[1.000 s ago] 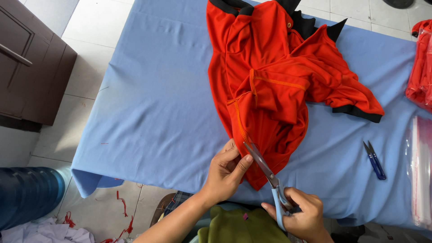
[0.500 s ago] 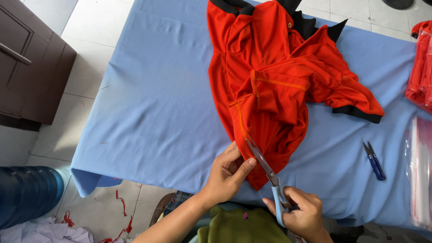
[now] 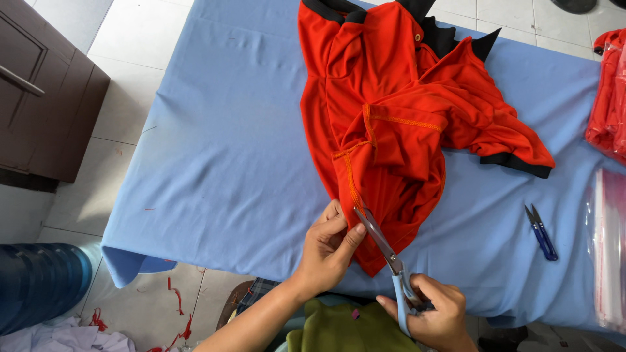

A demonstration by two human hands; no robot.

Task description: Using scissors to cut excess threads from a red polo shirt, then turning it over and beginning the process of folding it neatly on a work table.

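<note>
1. Since a second ago very little has moved: the scissors [image 3: 385, 251] have crept a touch further along the hem, their tips now at the orange stitching, and the left hand [image 3: 329, 251] has shifted with them, staying just beside the blades.
2. I judge this to mean the trimming along the hem's seam is under way and slow, with the shirt itself unmoved on the table.
3. The left hand lies on the lower edge of the red shirt [image 3: 398, 124], fingers close together and pressed flat on the cloth, thumb tucked near the blades; it pins the fabric rather than gripping it.
4. The right hand [image 3: 433, 316] is curled around the light blue handles of the scissors, fingers clamped on them; the blades look nearly closed, though the gap at the tips is too fine to tell.
5. The shirt lies crumpled in the middle of the table [image 3: 228, 163], which wears a blue cover; its black collar points to the far edge and its hem reaches the near edge, by the hands.
6. It is bright red with orange stitched seams and black cuffs, folded over itself, one sleeve spread toward the right edge.
7. Small blue thread snips [image 3: 541, 233] lie well apart, near the right edge.
</note>
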